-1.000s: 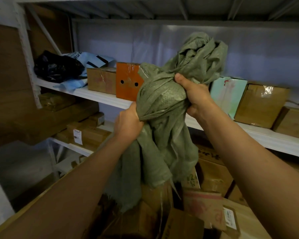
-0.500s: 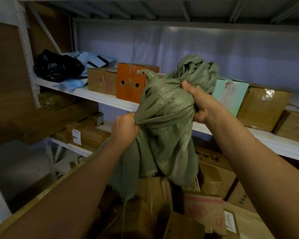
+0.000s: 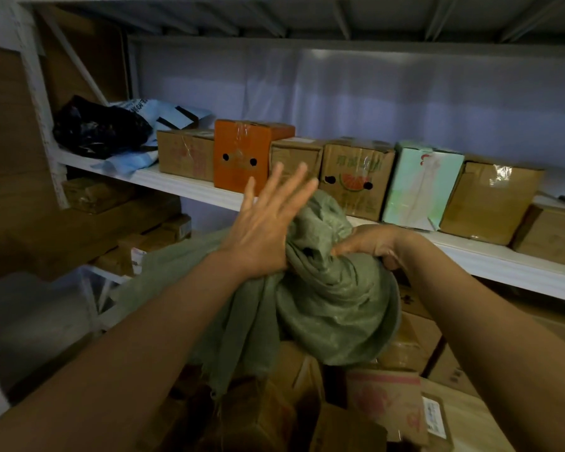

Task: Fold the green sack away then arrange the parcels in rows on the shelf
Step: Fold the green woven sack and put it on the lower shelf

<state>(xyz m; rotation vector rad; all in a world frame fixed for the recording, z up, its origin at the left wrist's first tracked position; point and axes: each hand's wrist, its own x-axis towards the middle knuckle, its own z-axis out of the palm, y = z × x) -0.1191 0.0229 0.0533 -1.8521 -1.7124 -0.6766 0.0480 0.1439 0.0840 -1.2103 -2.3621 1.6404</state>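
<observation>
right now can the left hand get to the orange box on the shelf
Probably yes. The left hand is open, fingers spread, holding nothing, just in front of the orange box, with nothing between them. The right hand grips the green sack.

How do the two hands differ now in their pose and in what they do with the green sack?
The left hand is open, its fingers straight and spread, the palm side against the green sack; the right hand has its fingers curled into the cloth and grips it. The left hand's fingers point up toward the shelf; the right hand sits lower, at the bundle's right side. Both touch the sack.
</observation>
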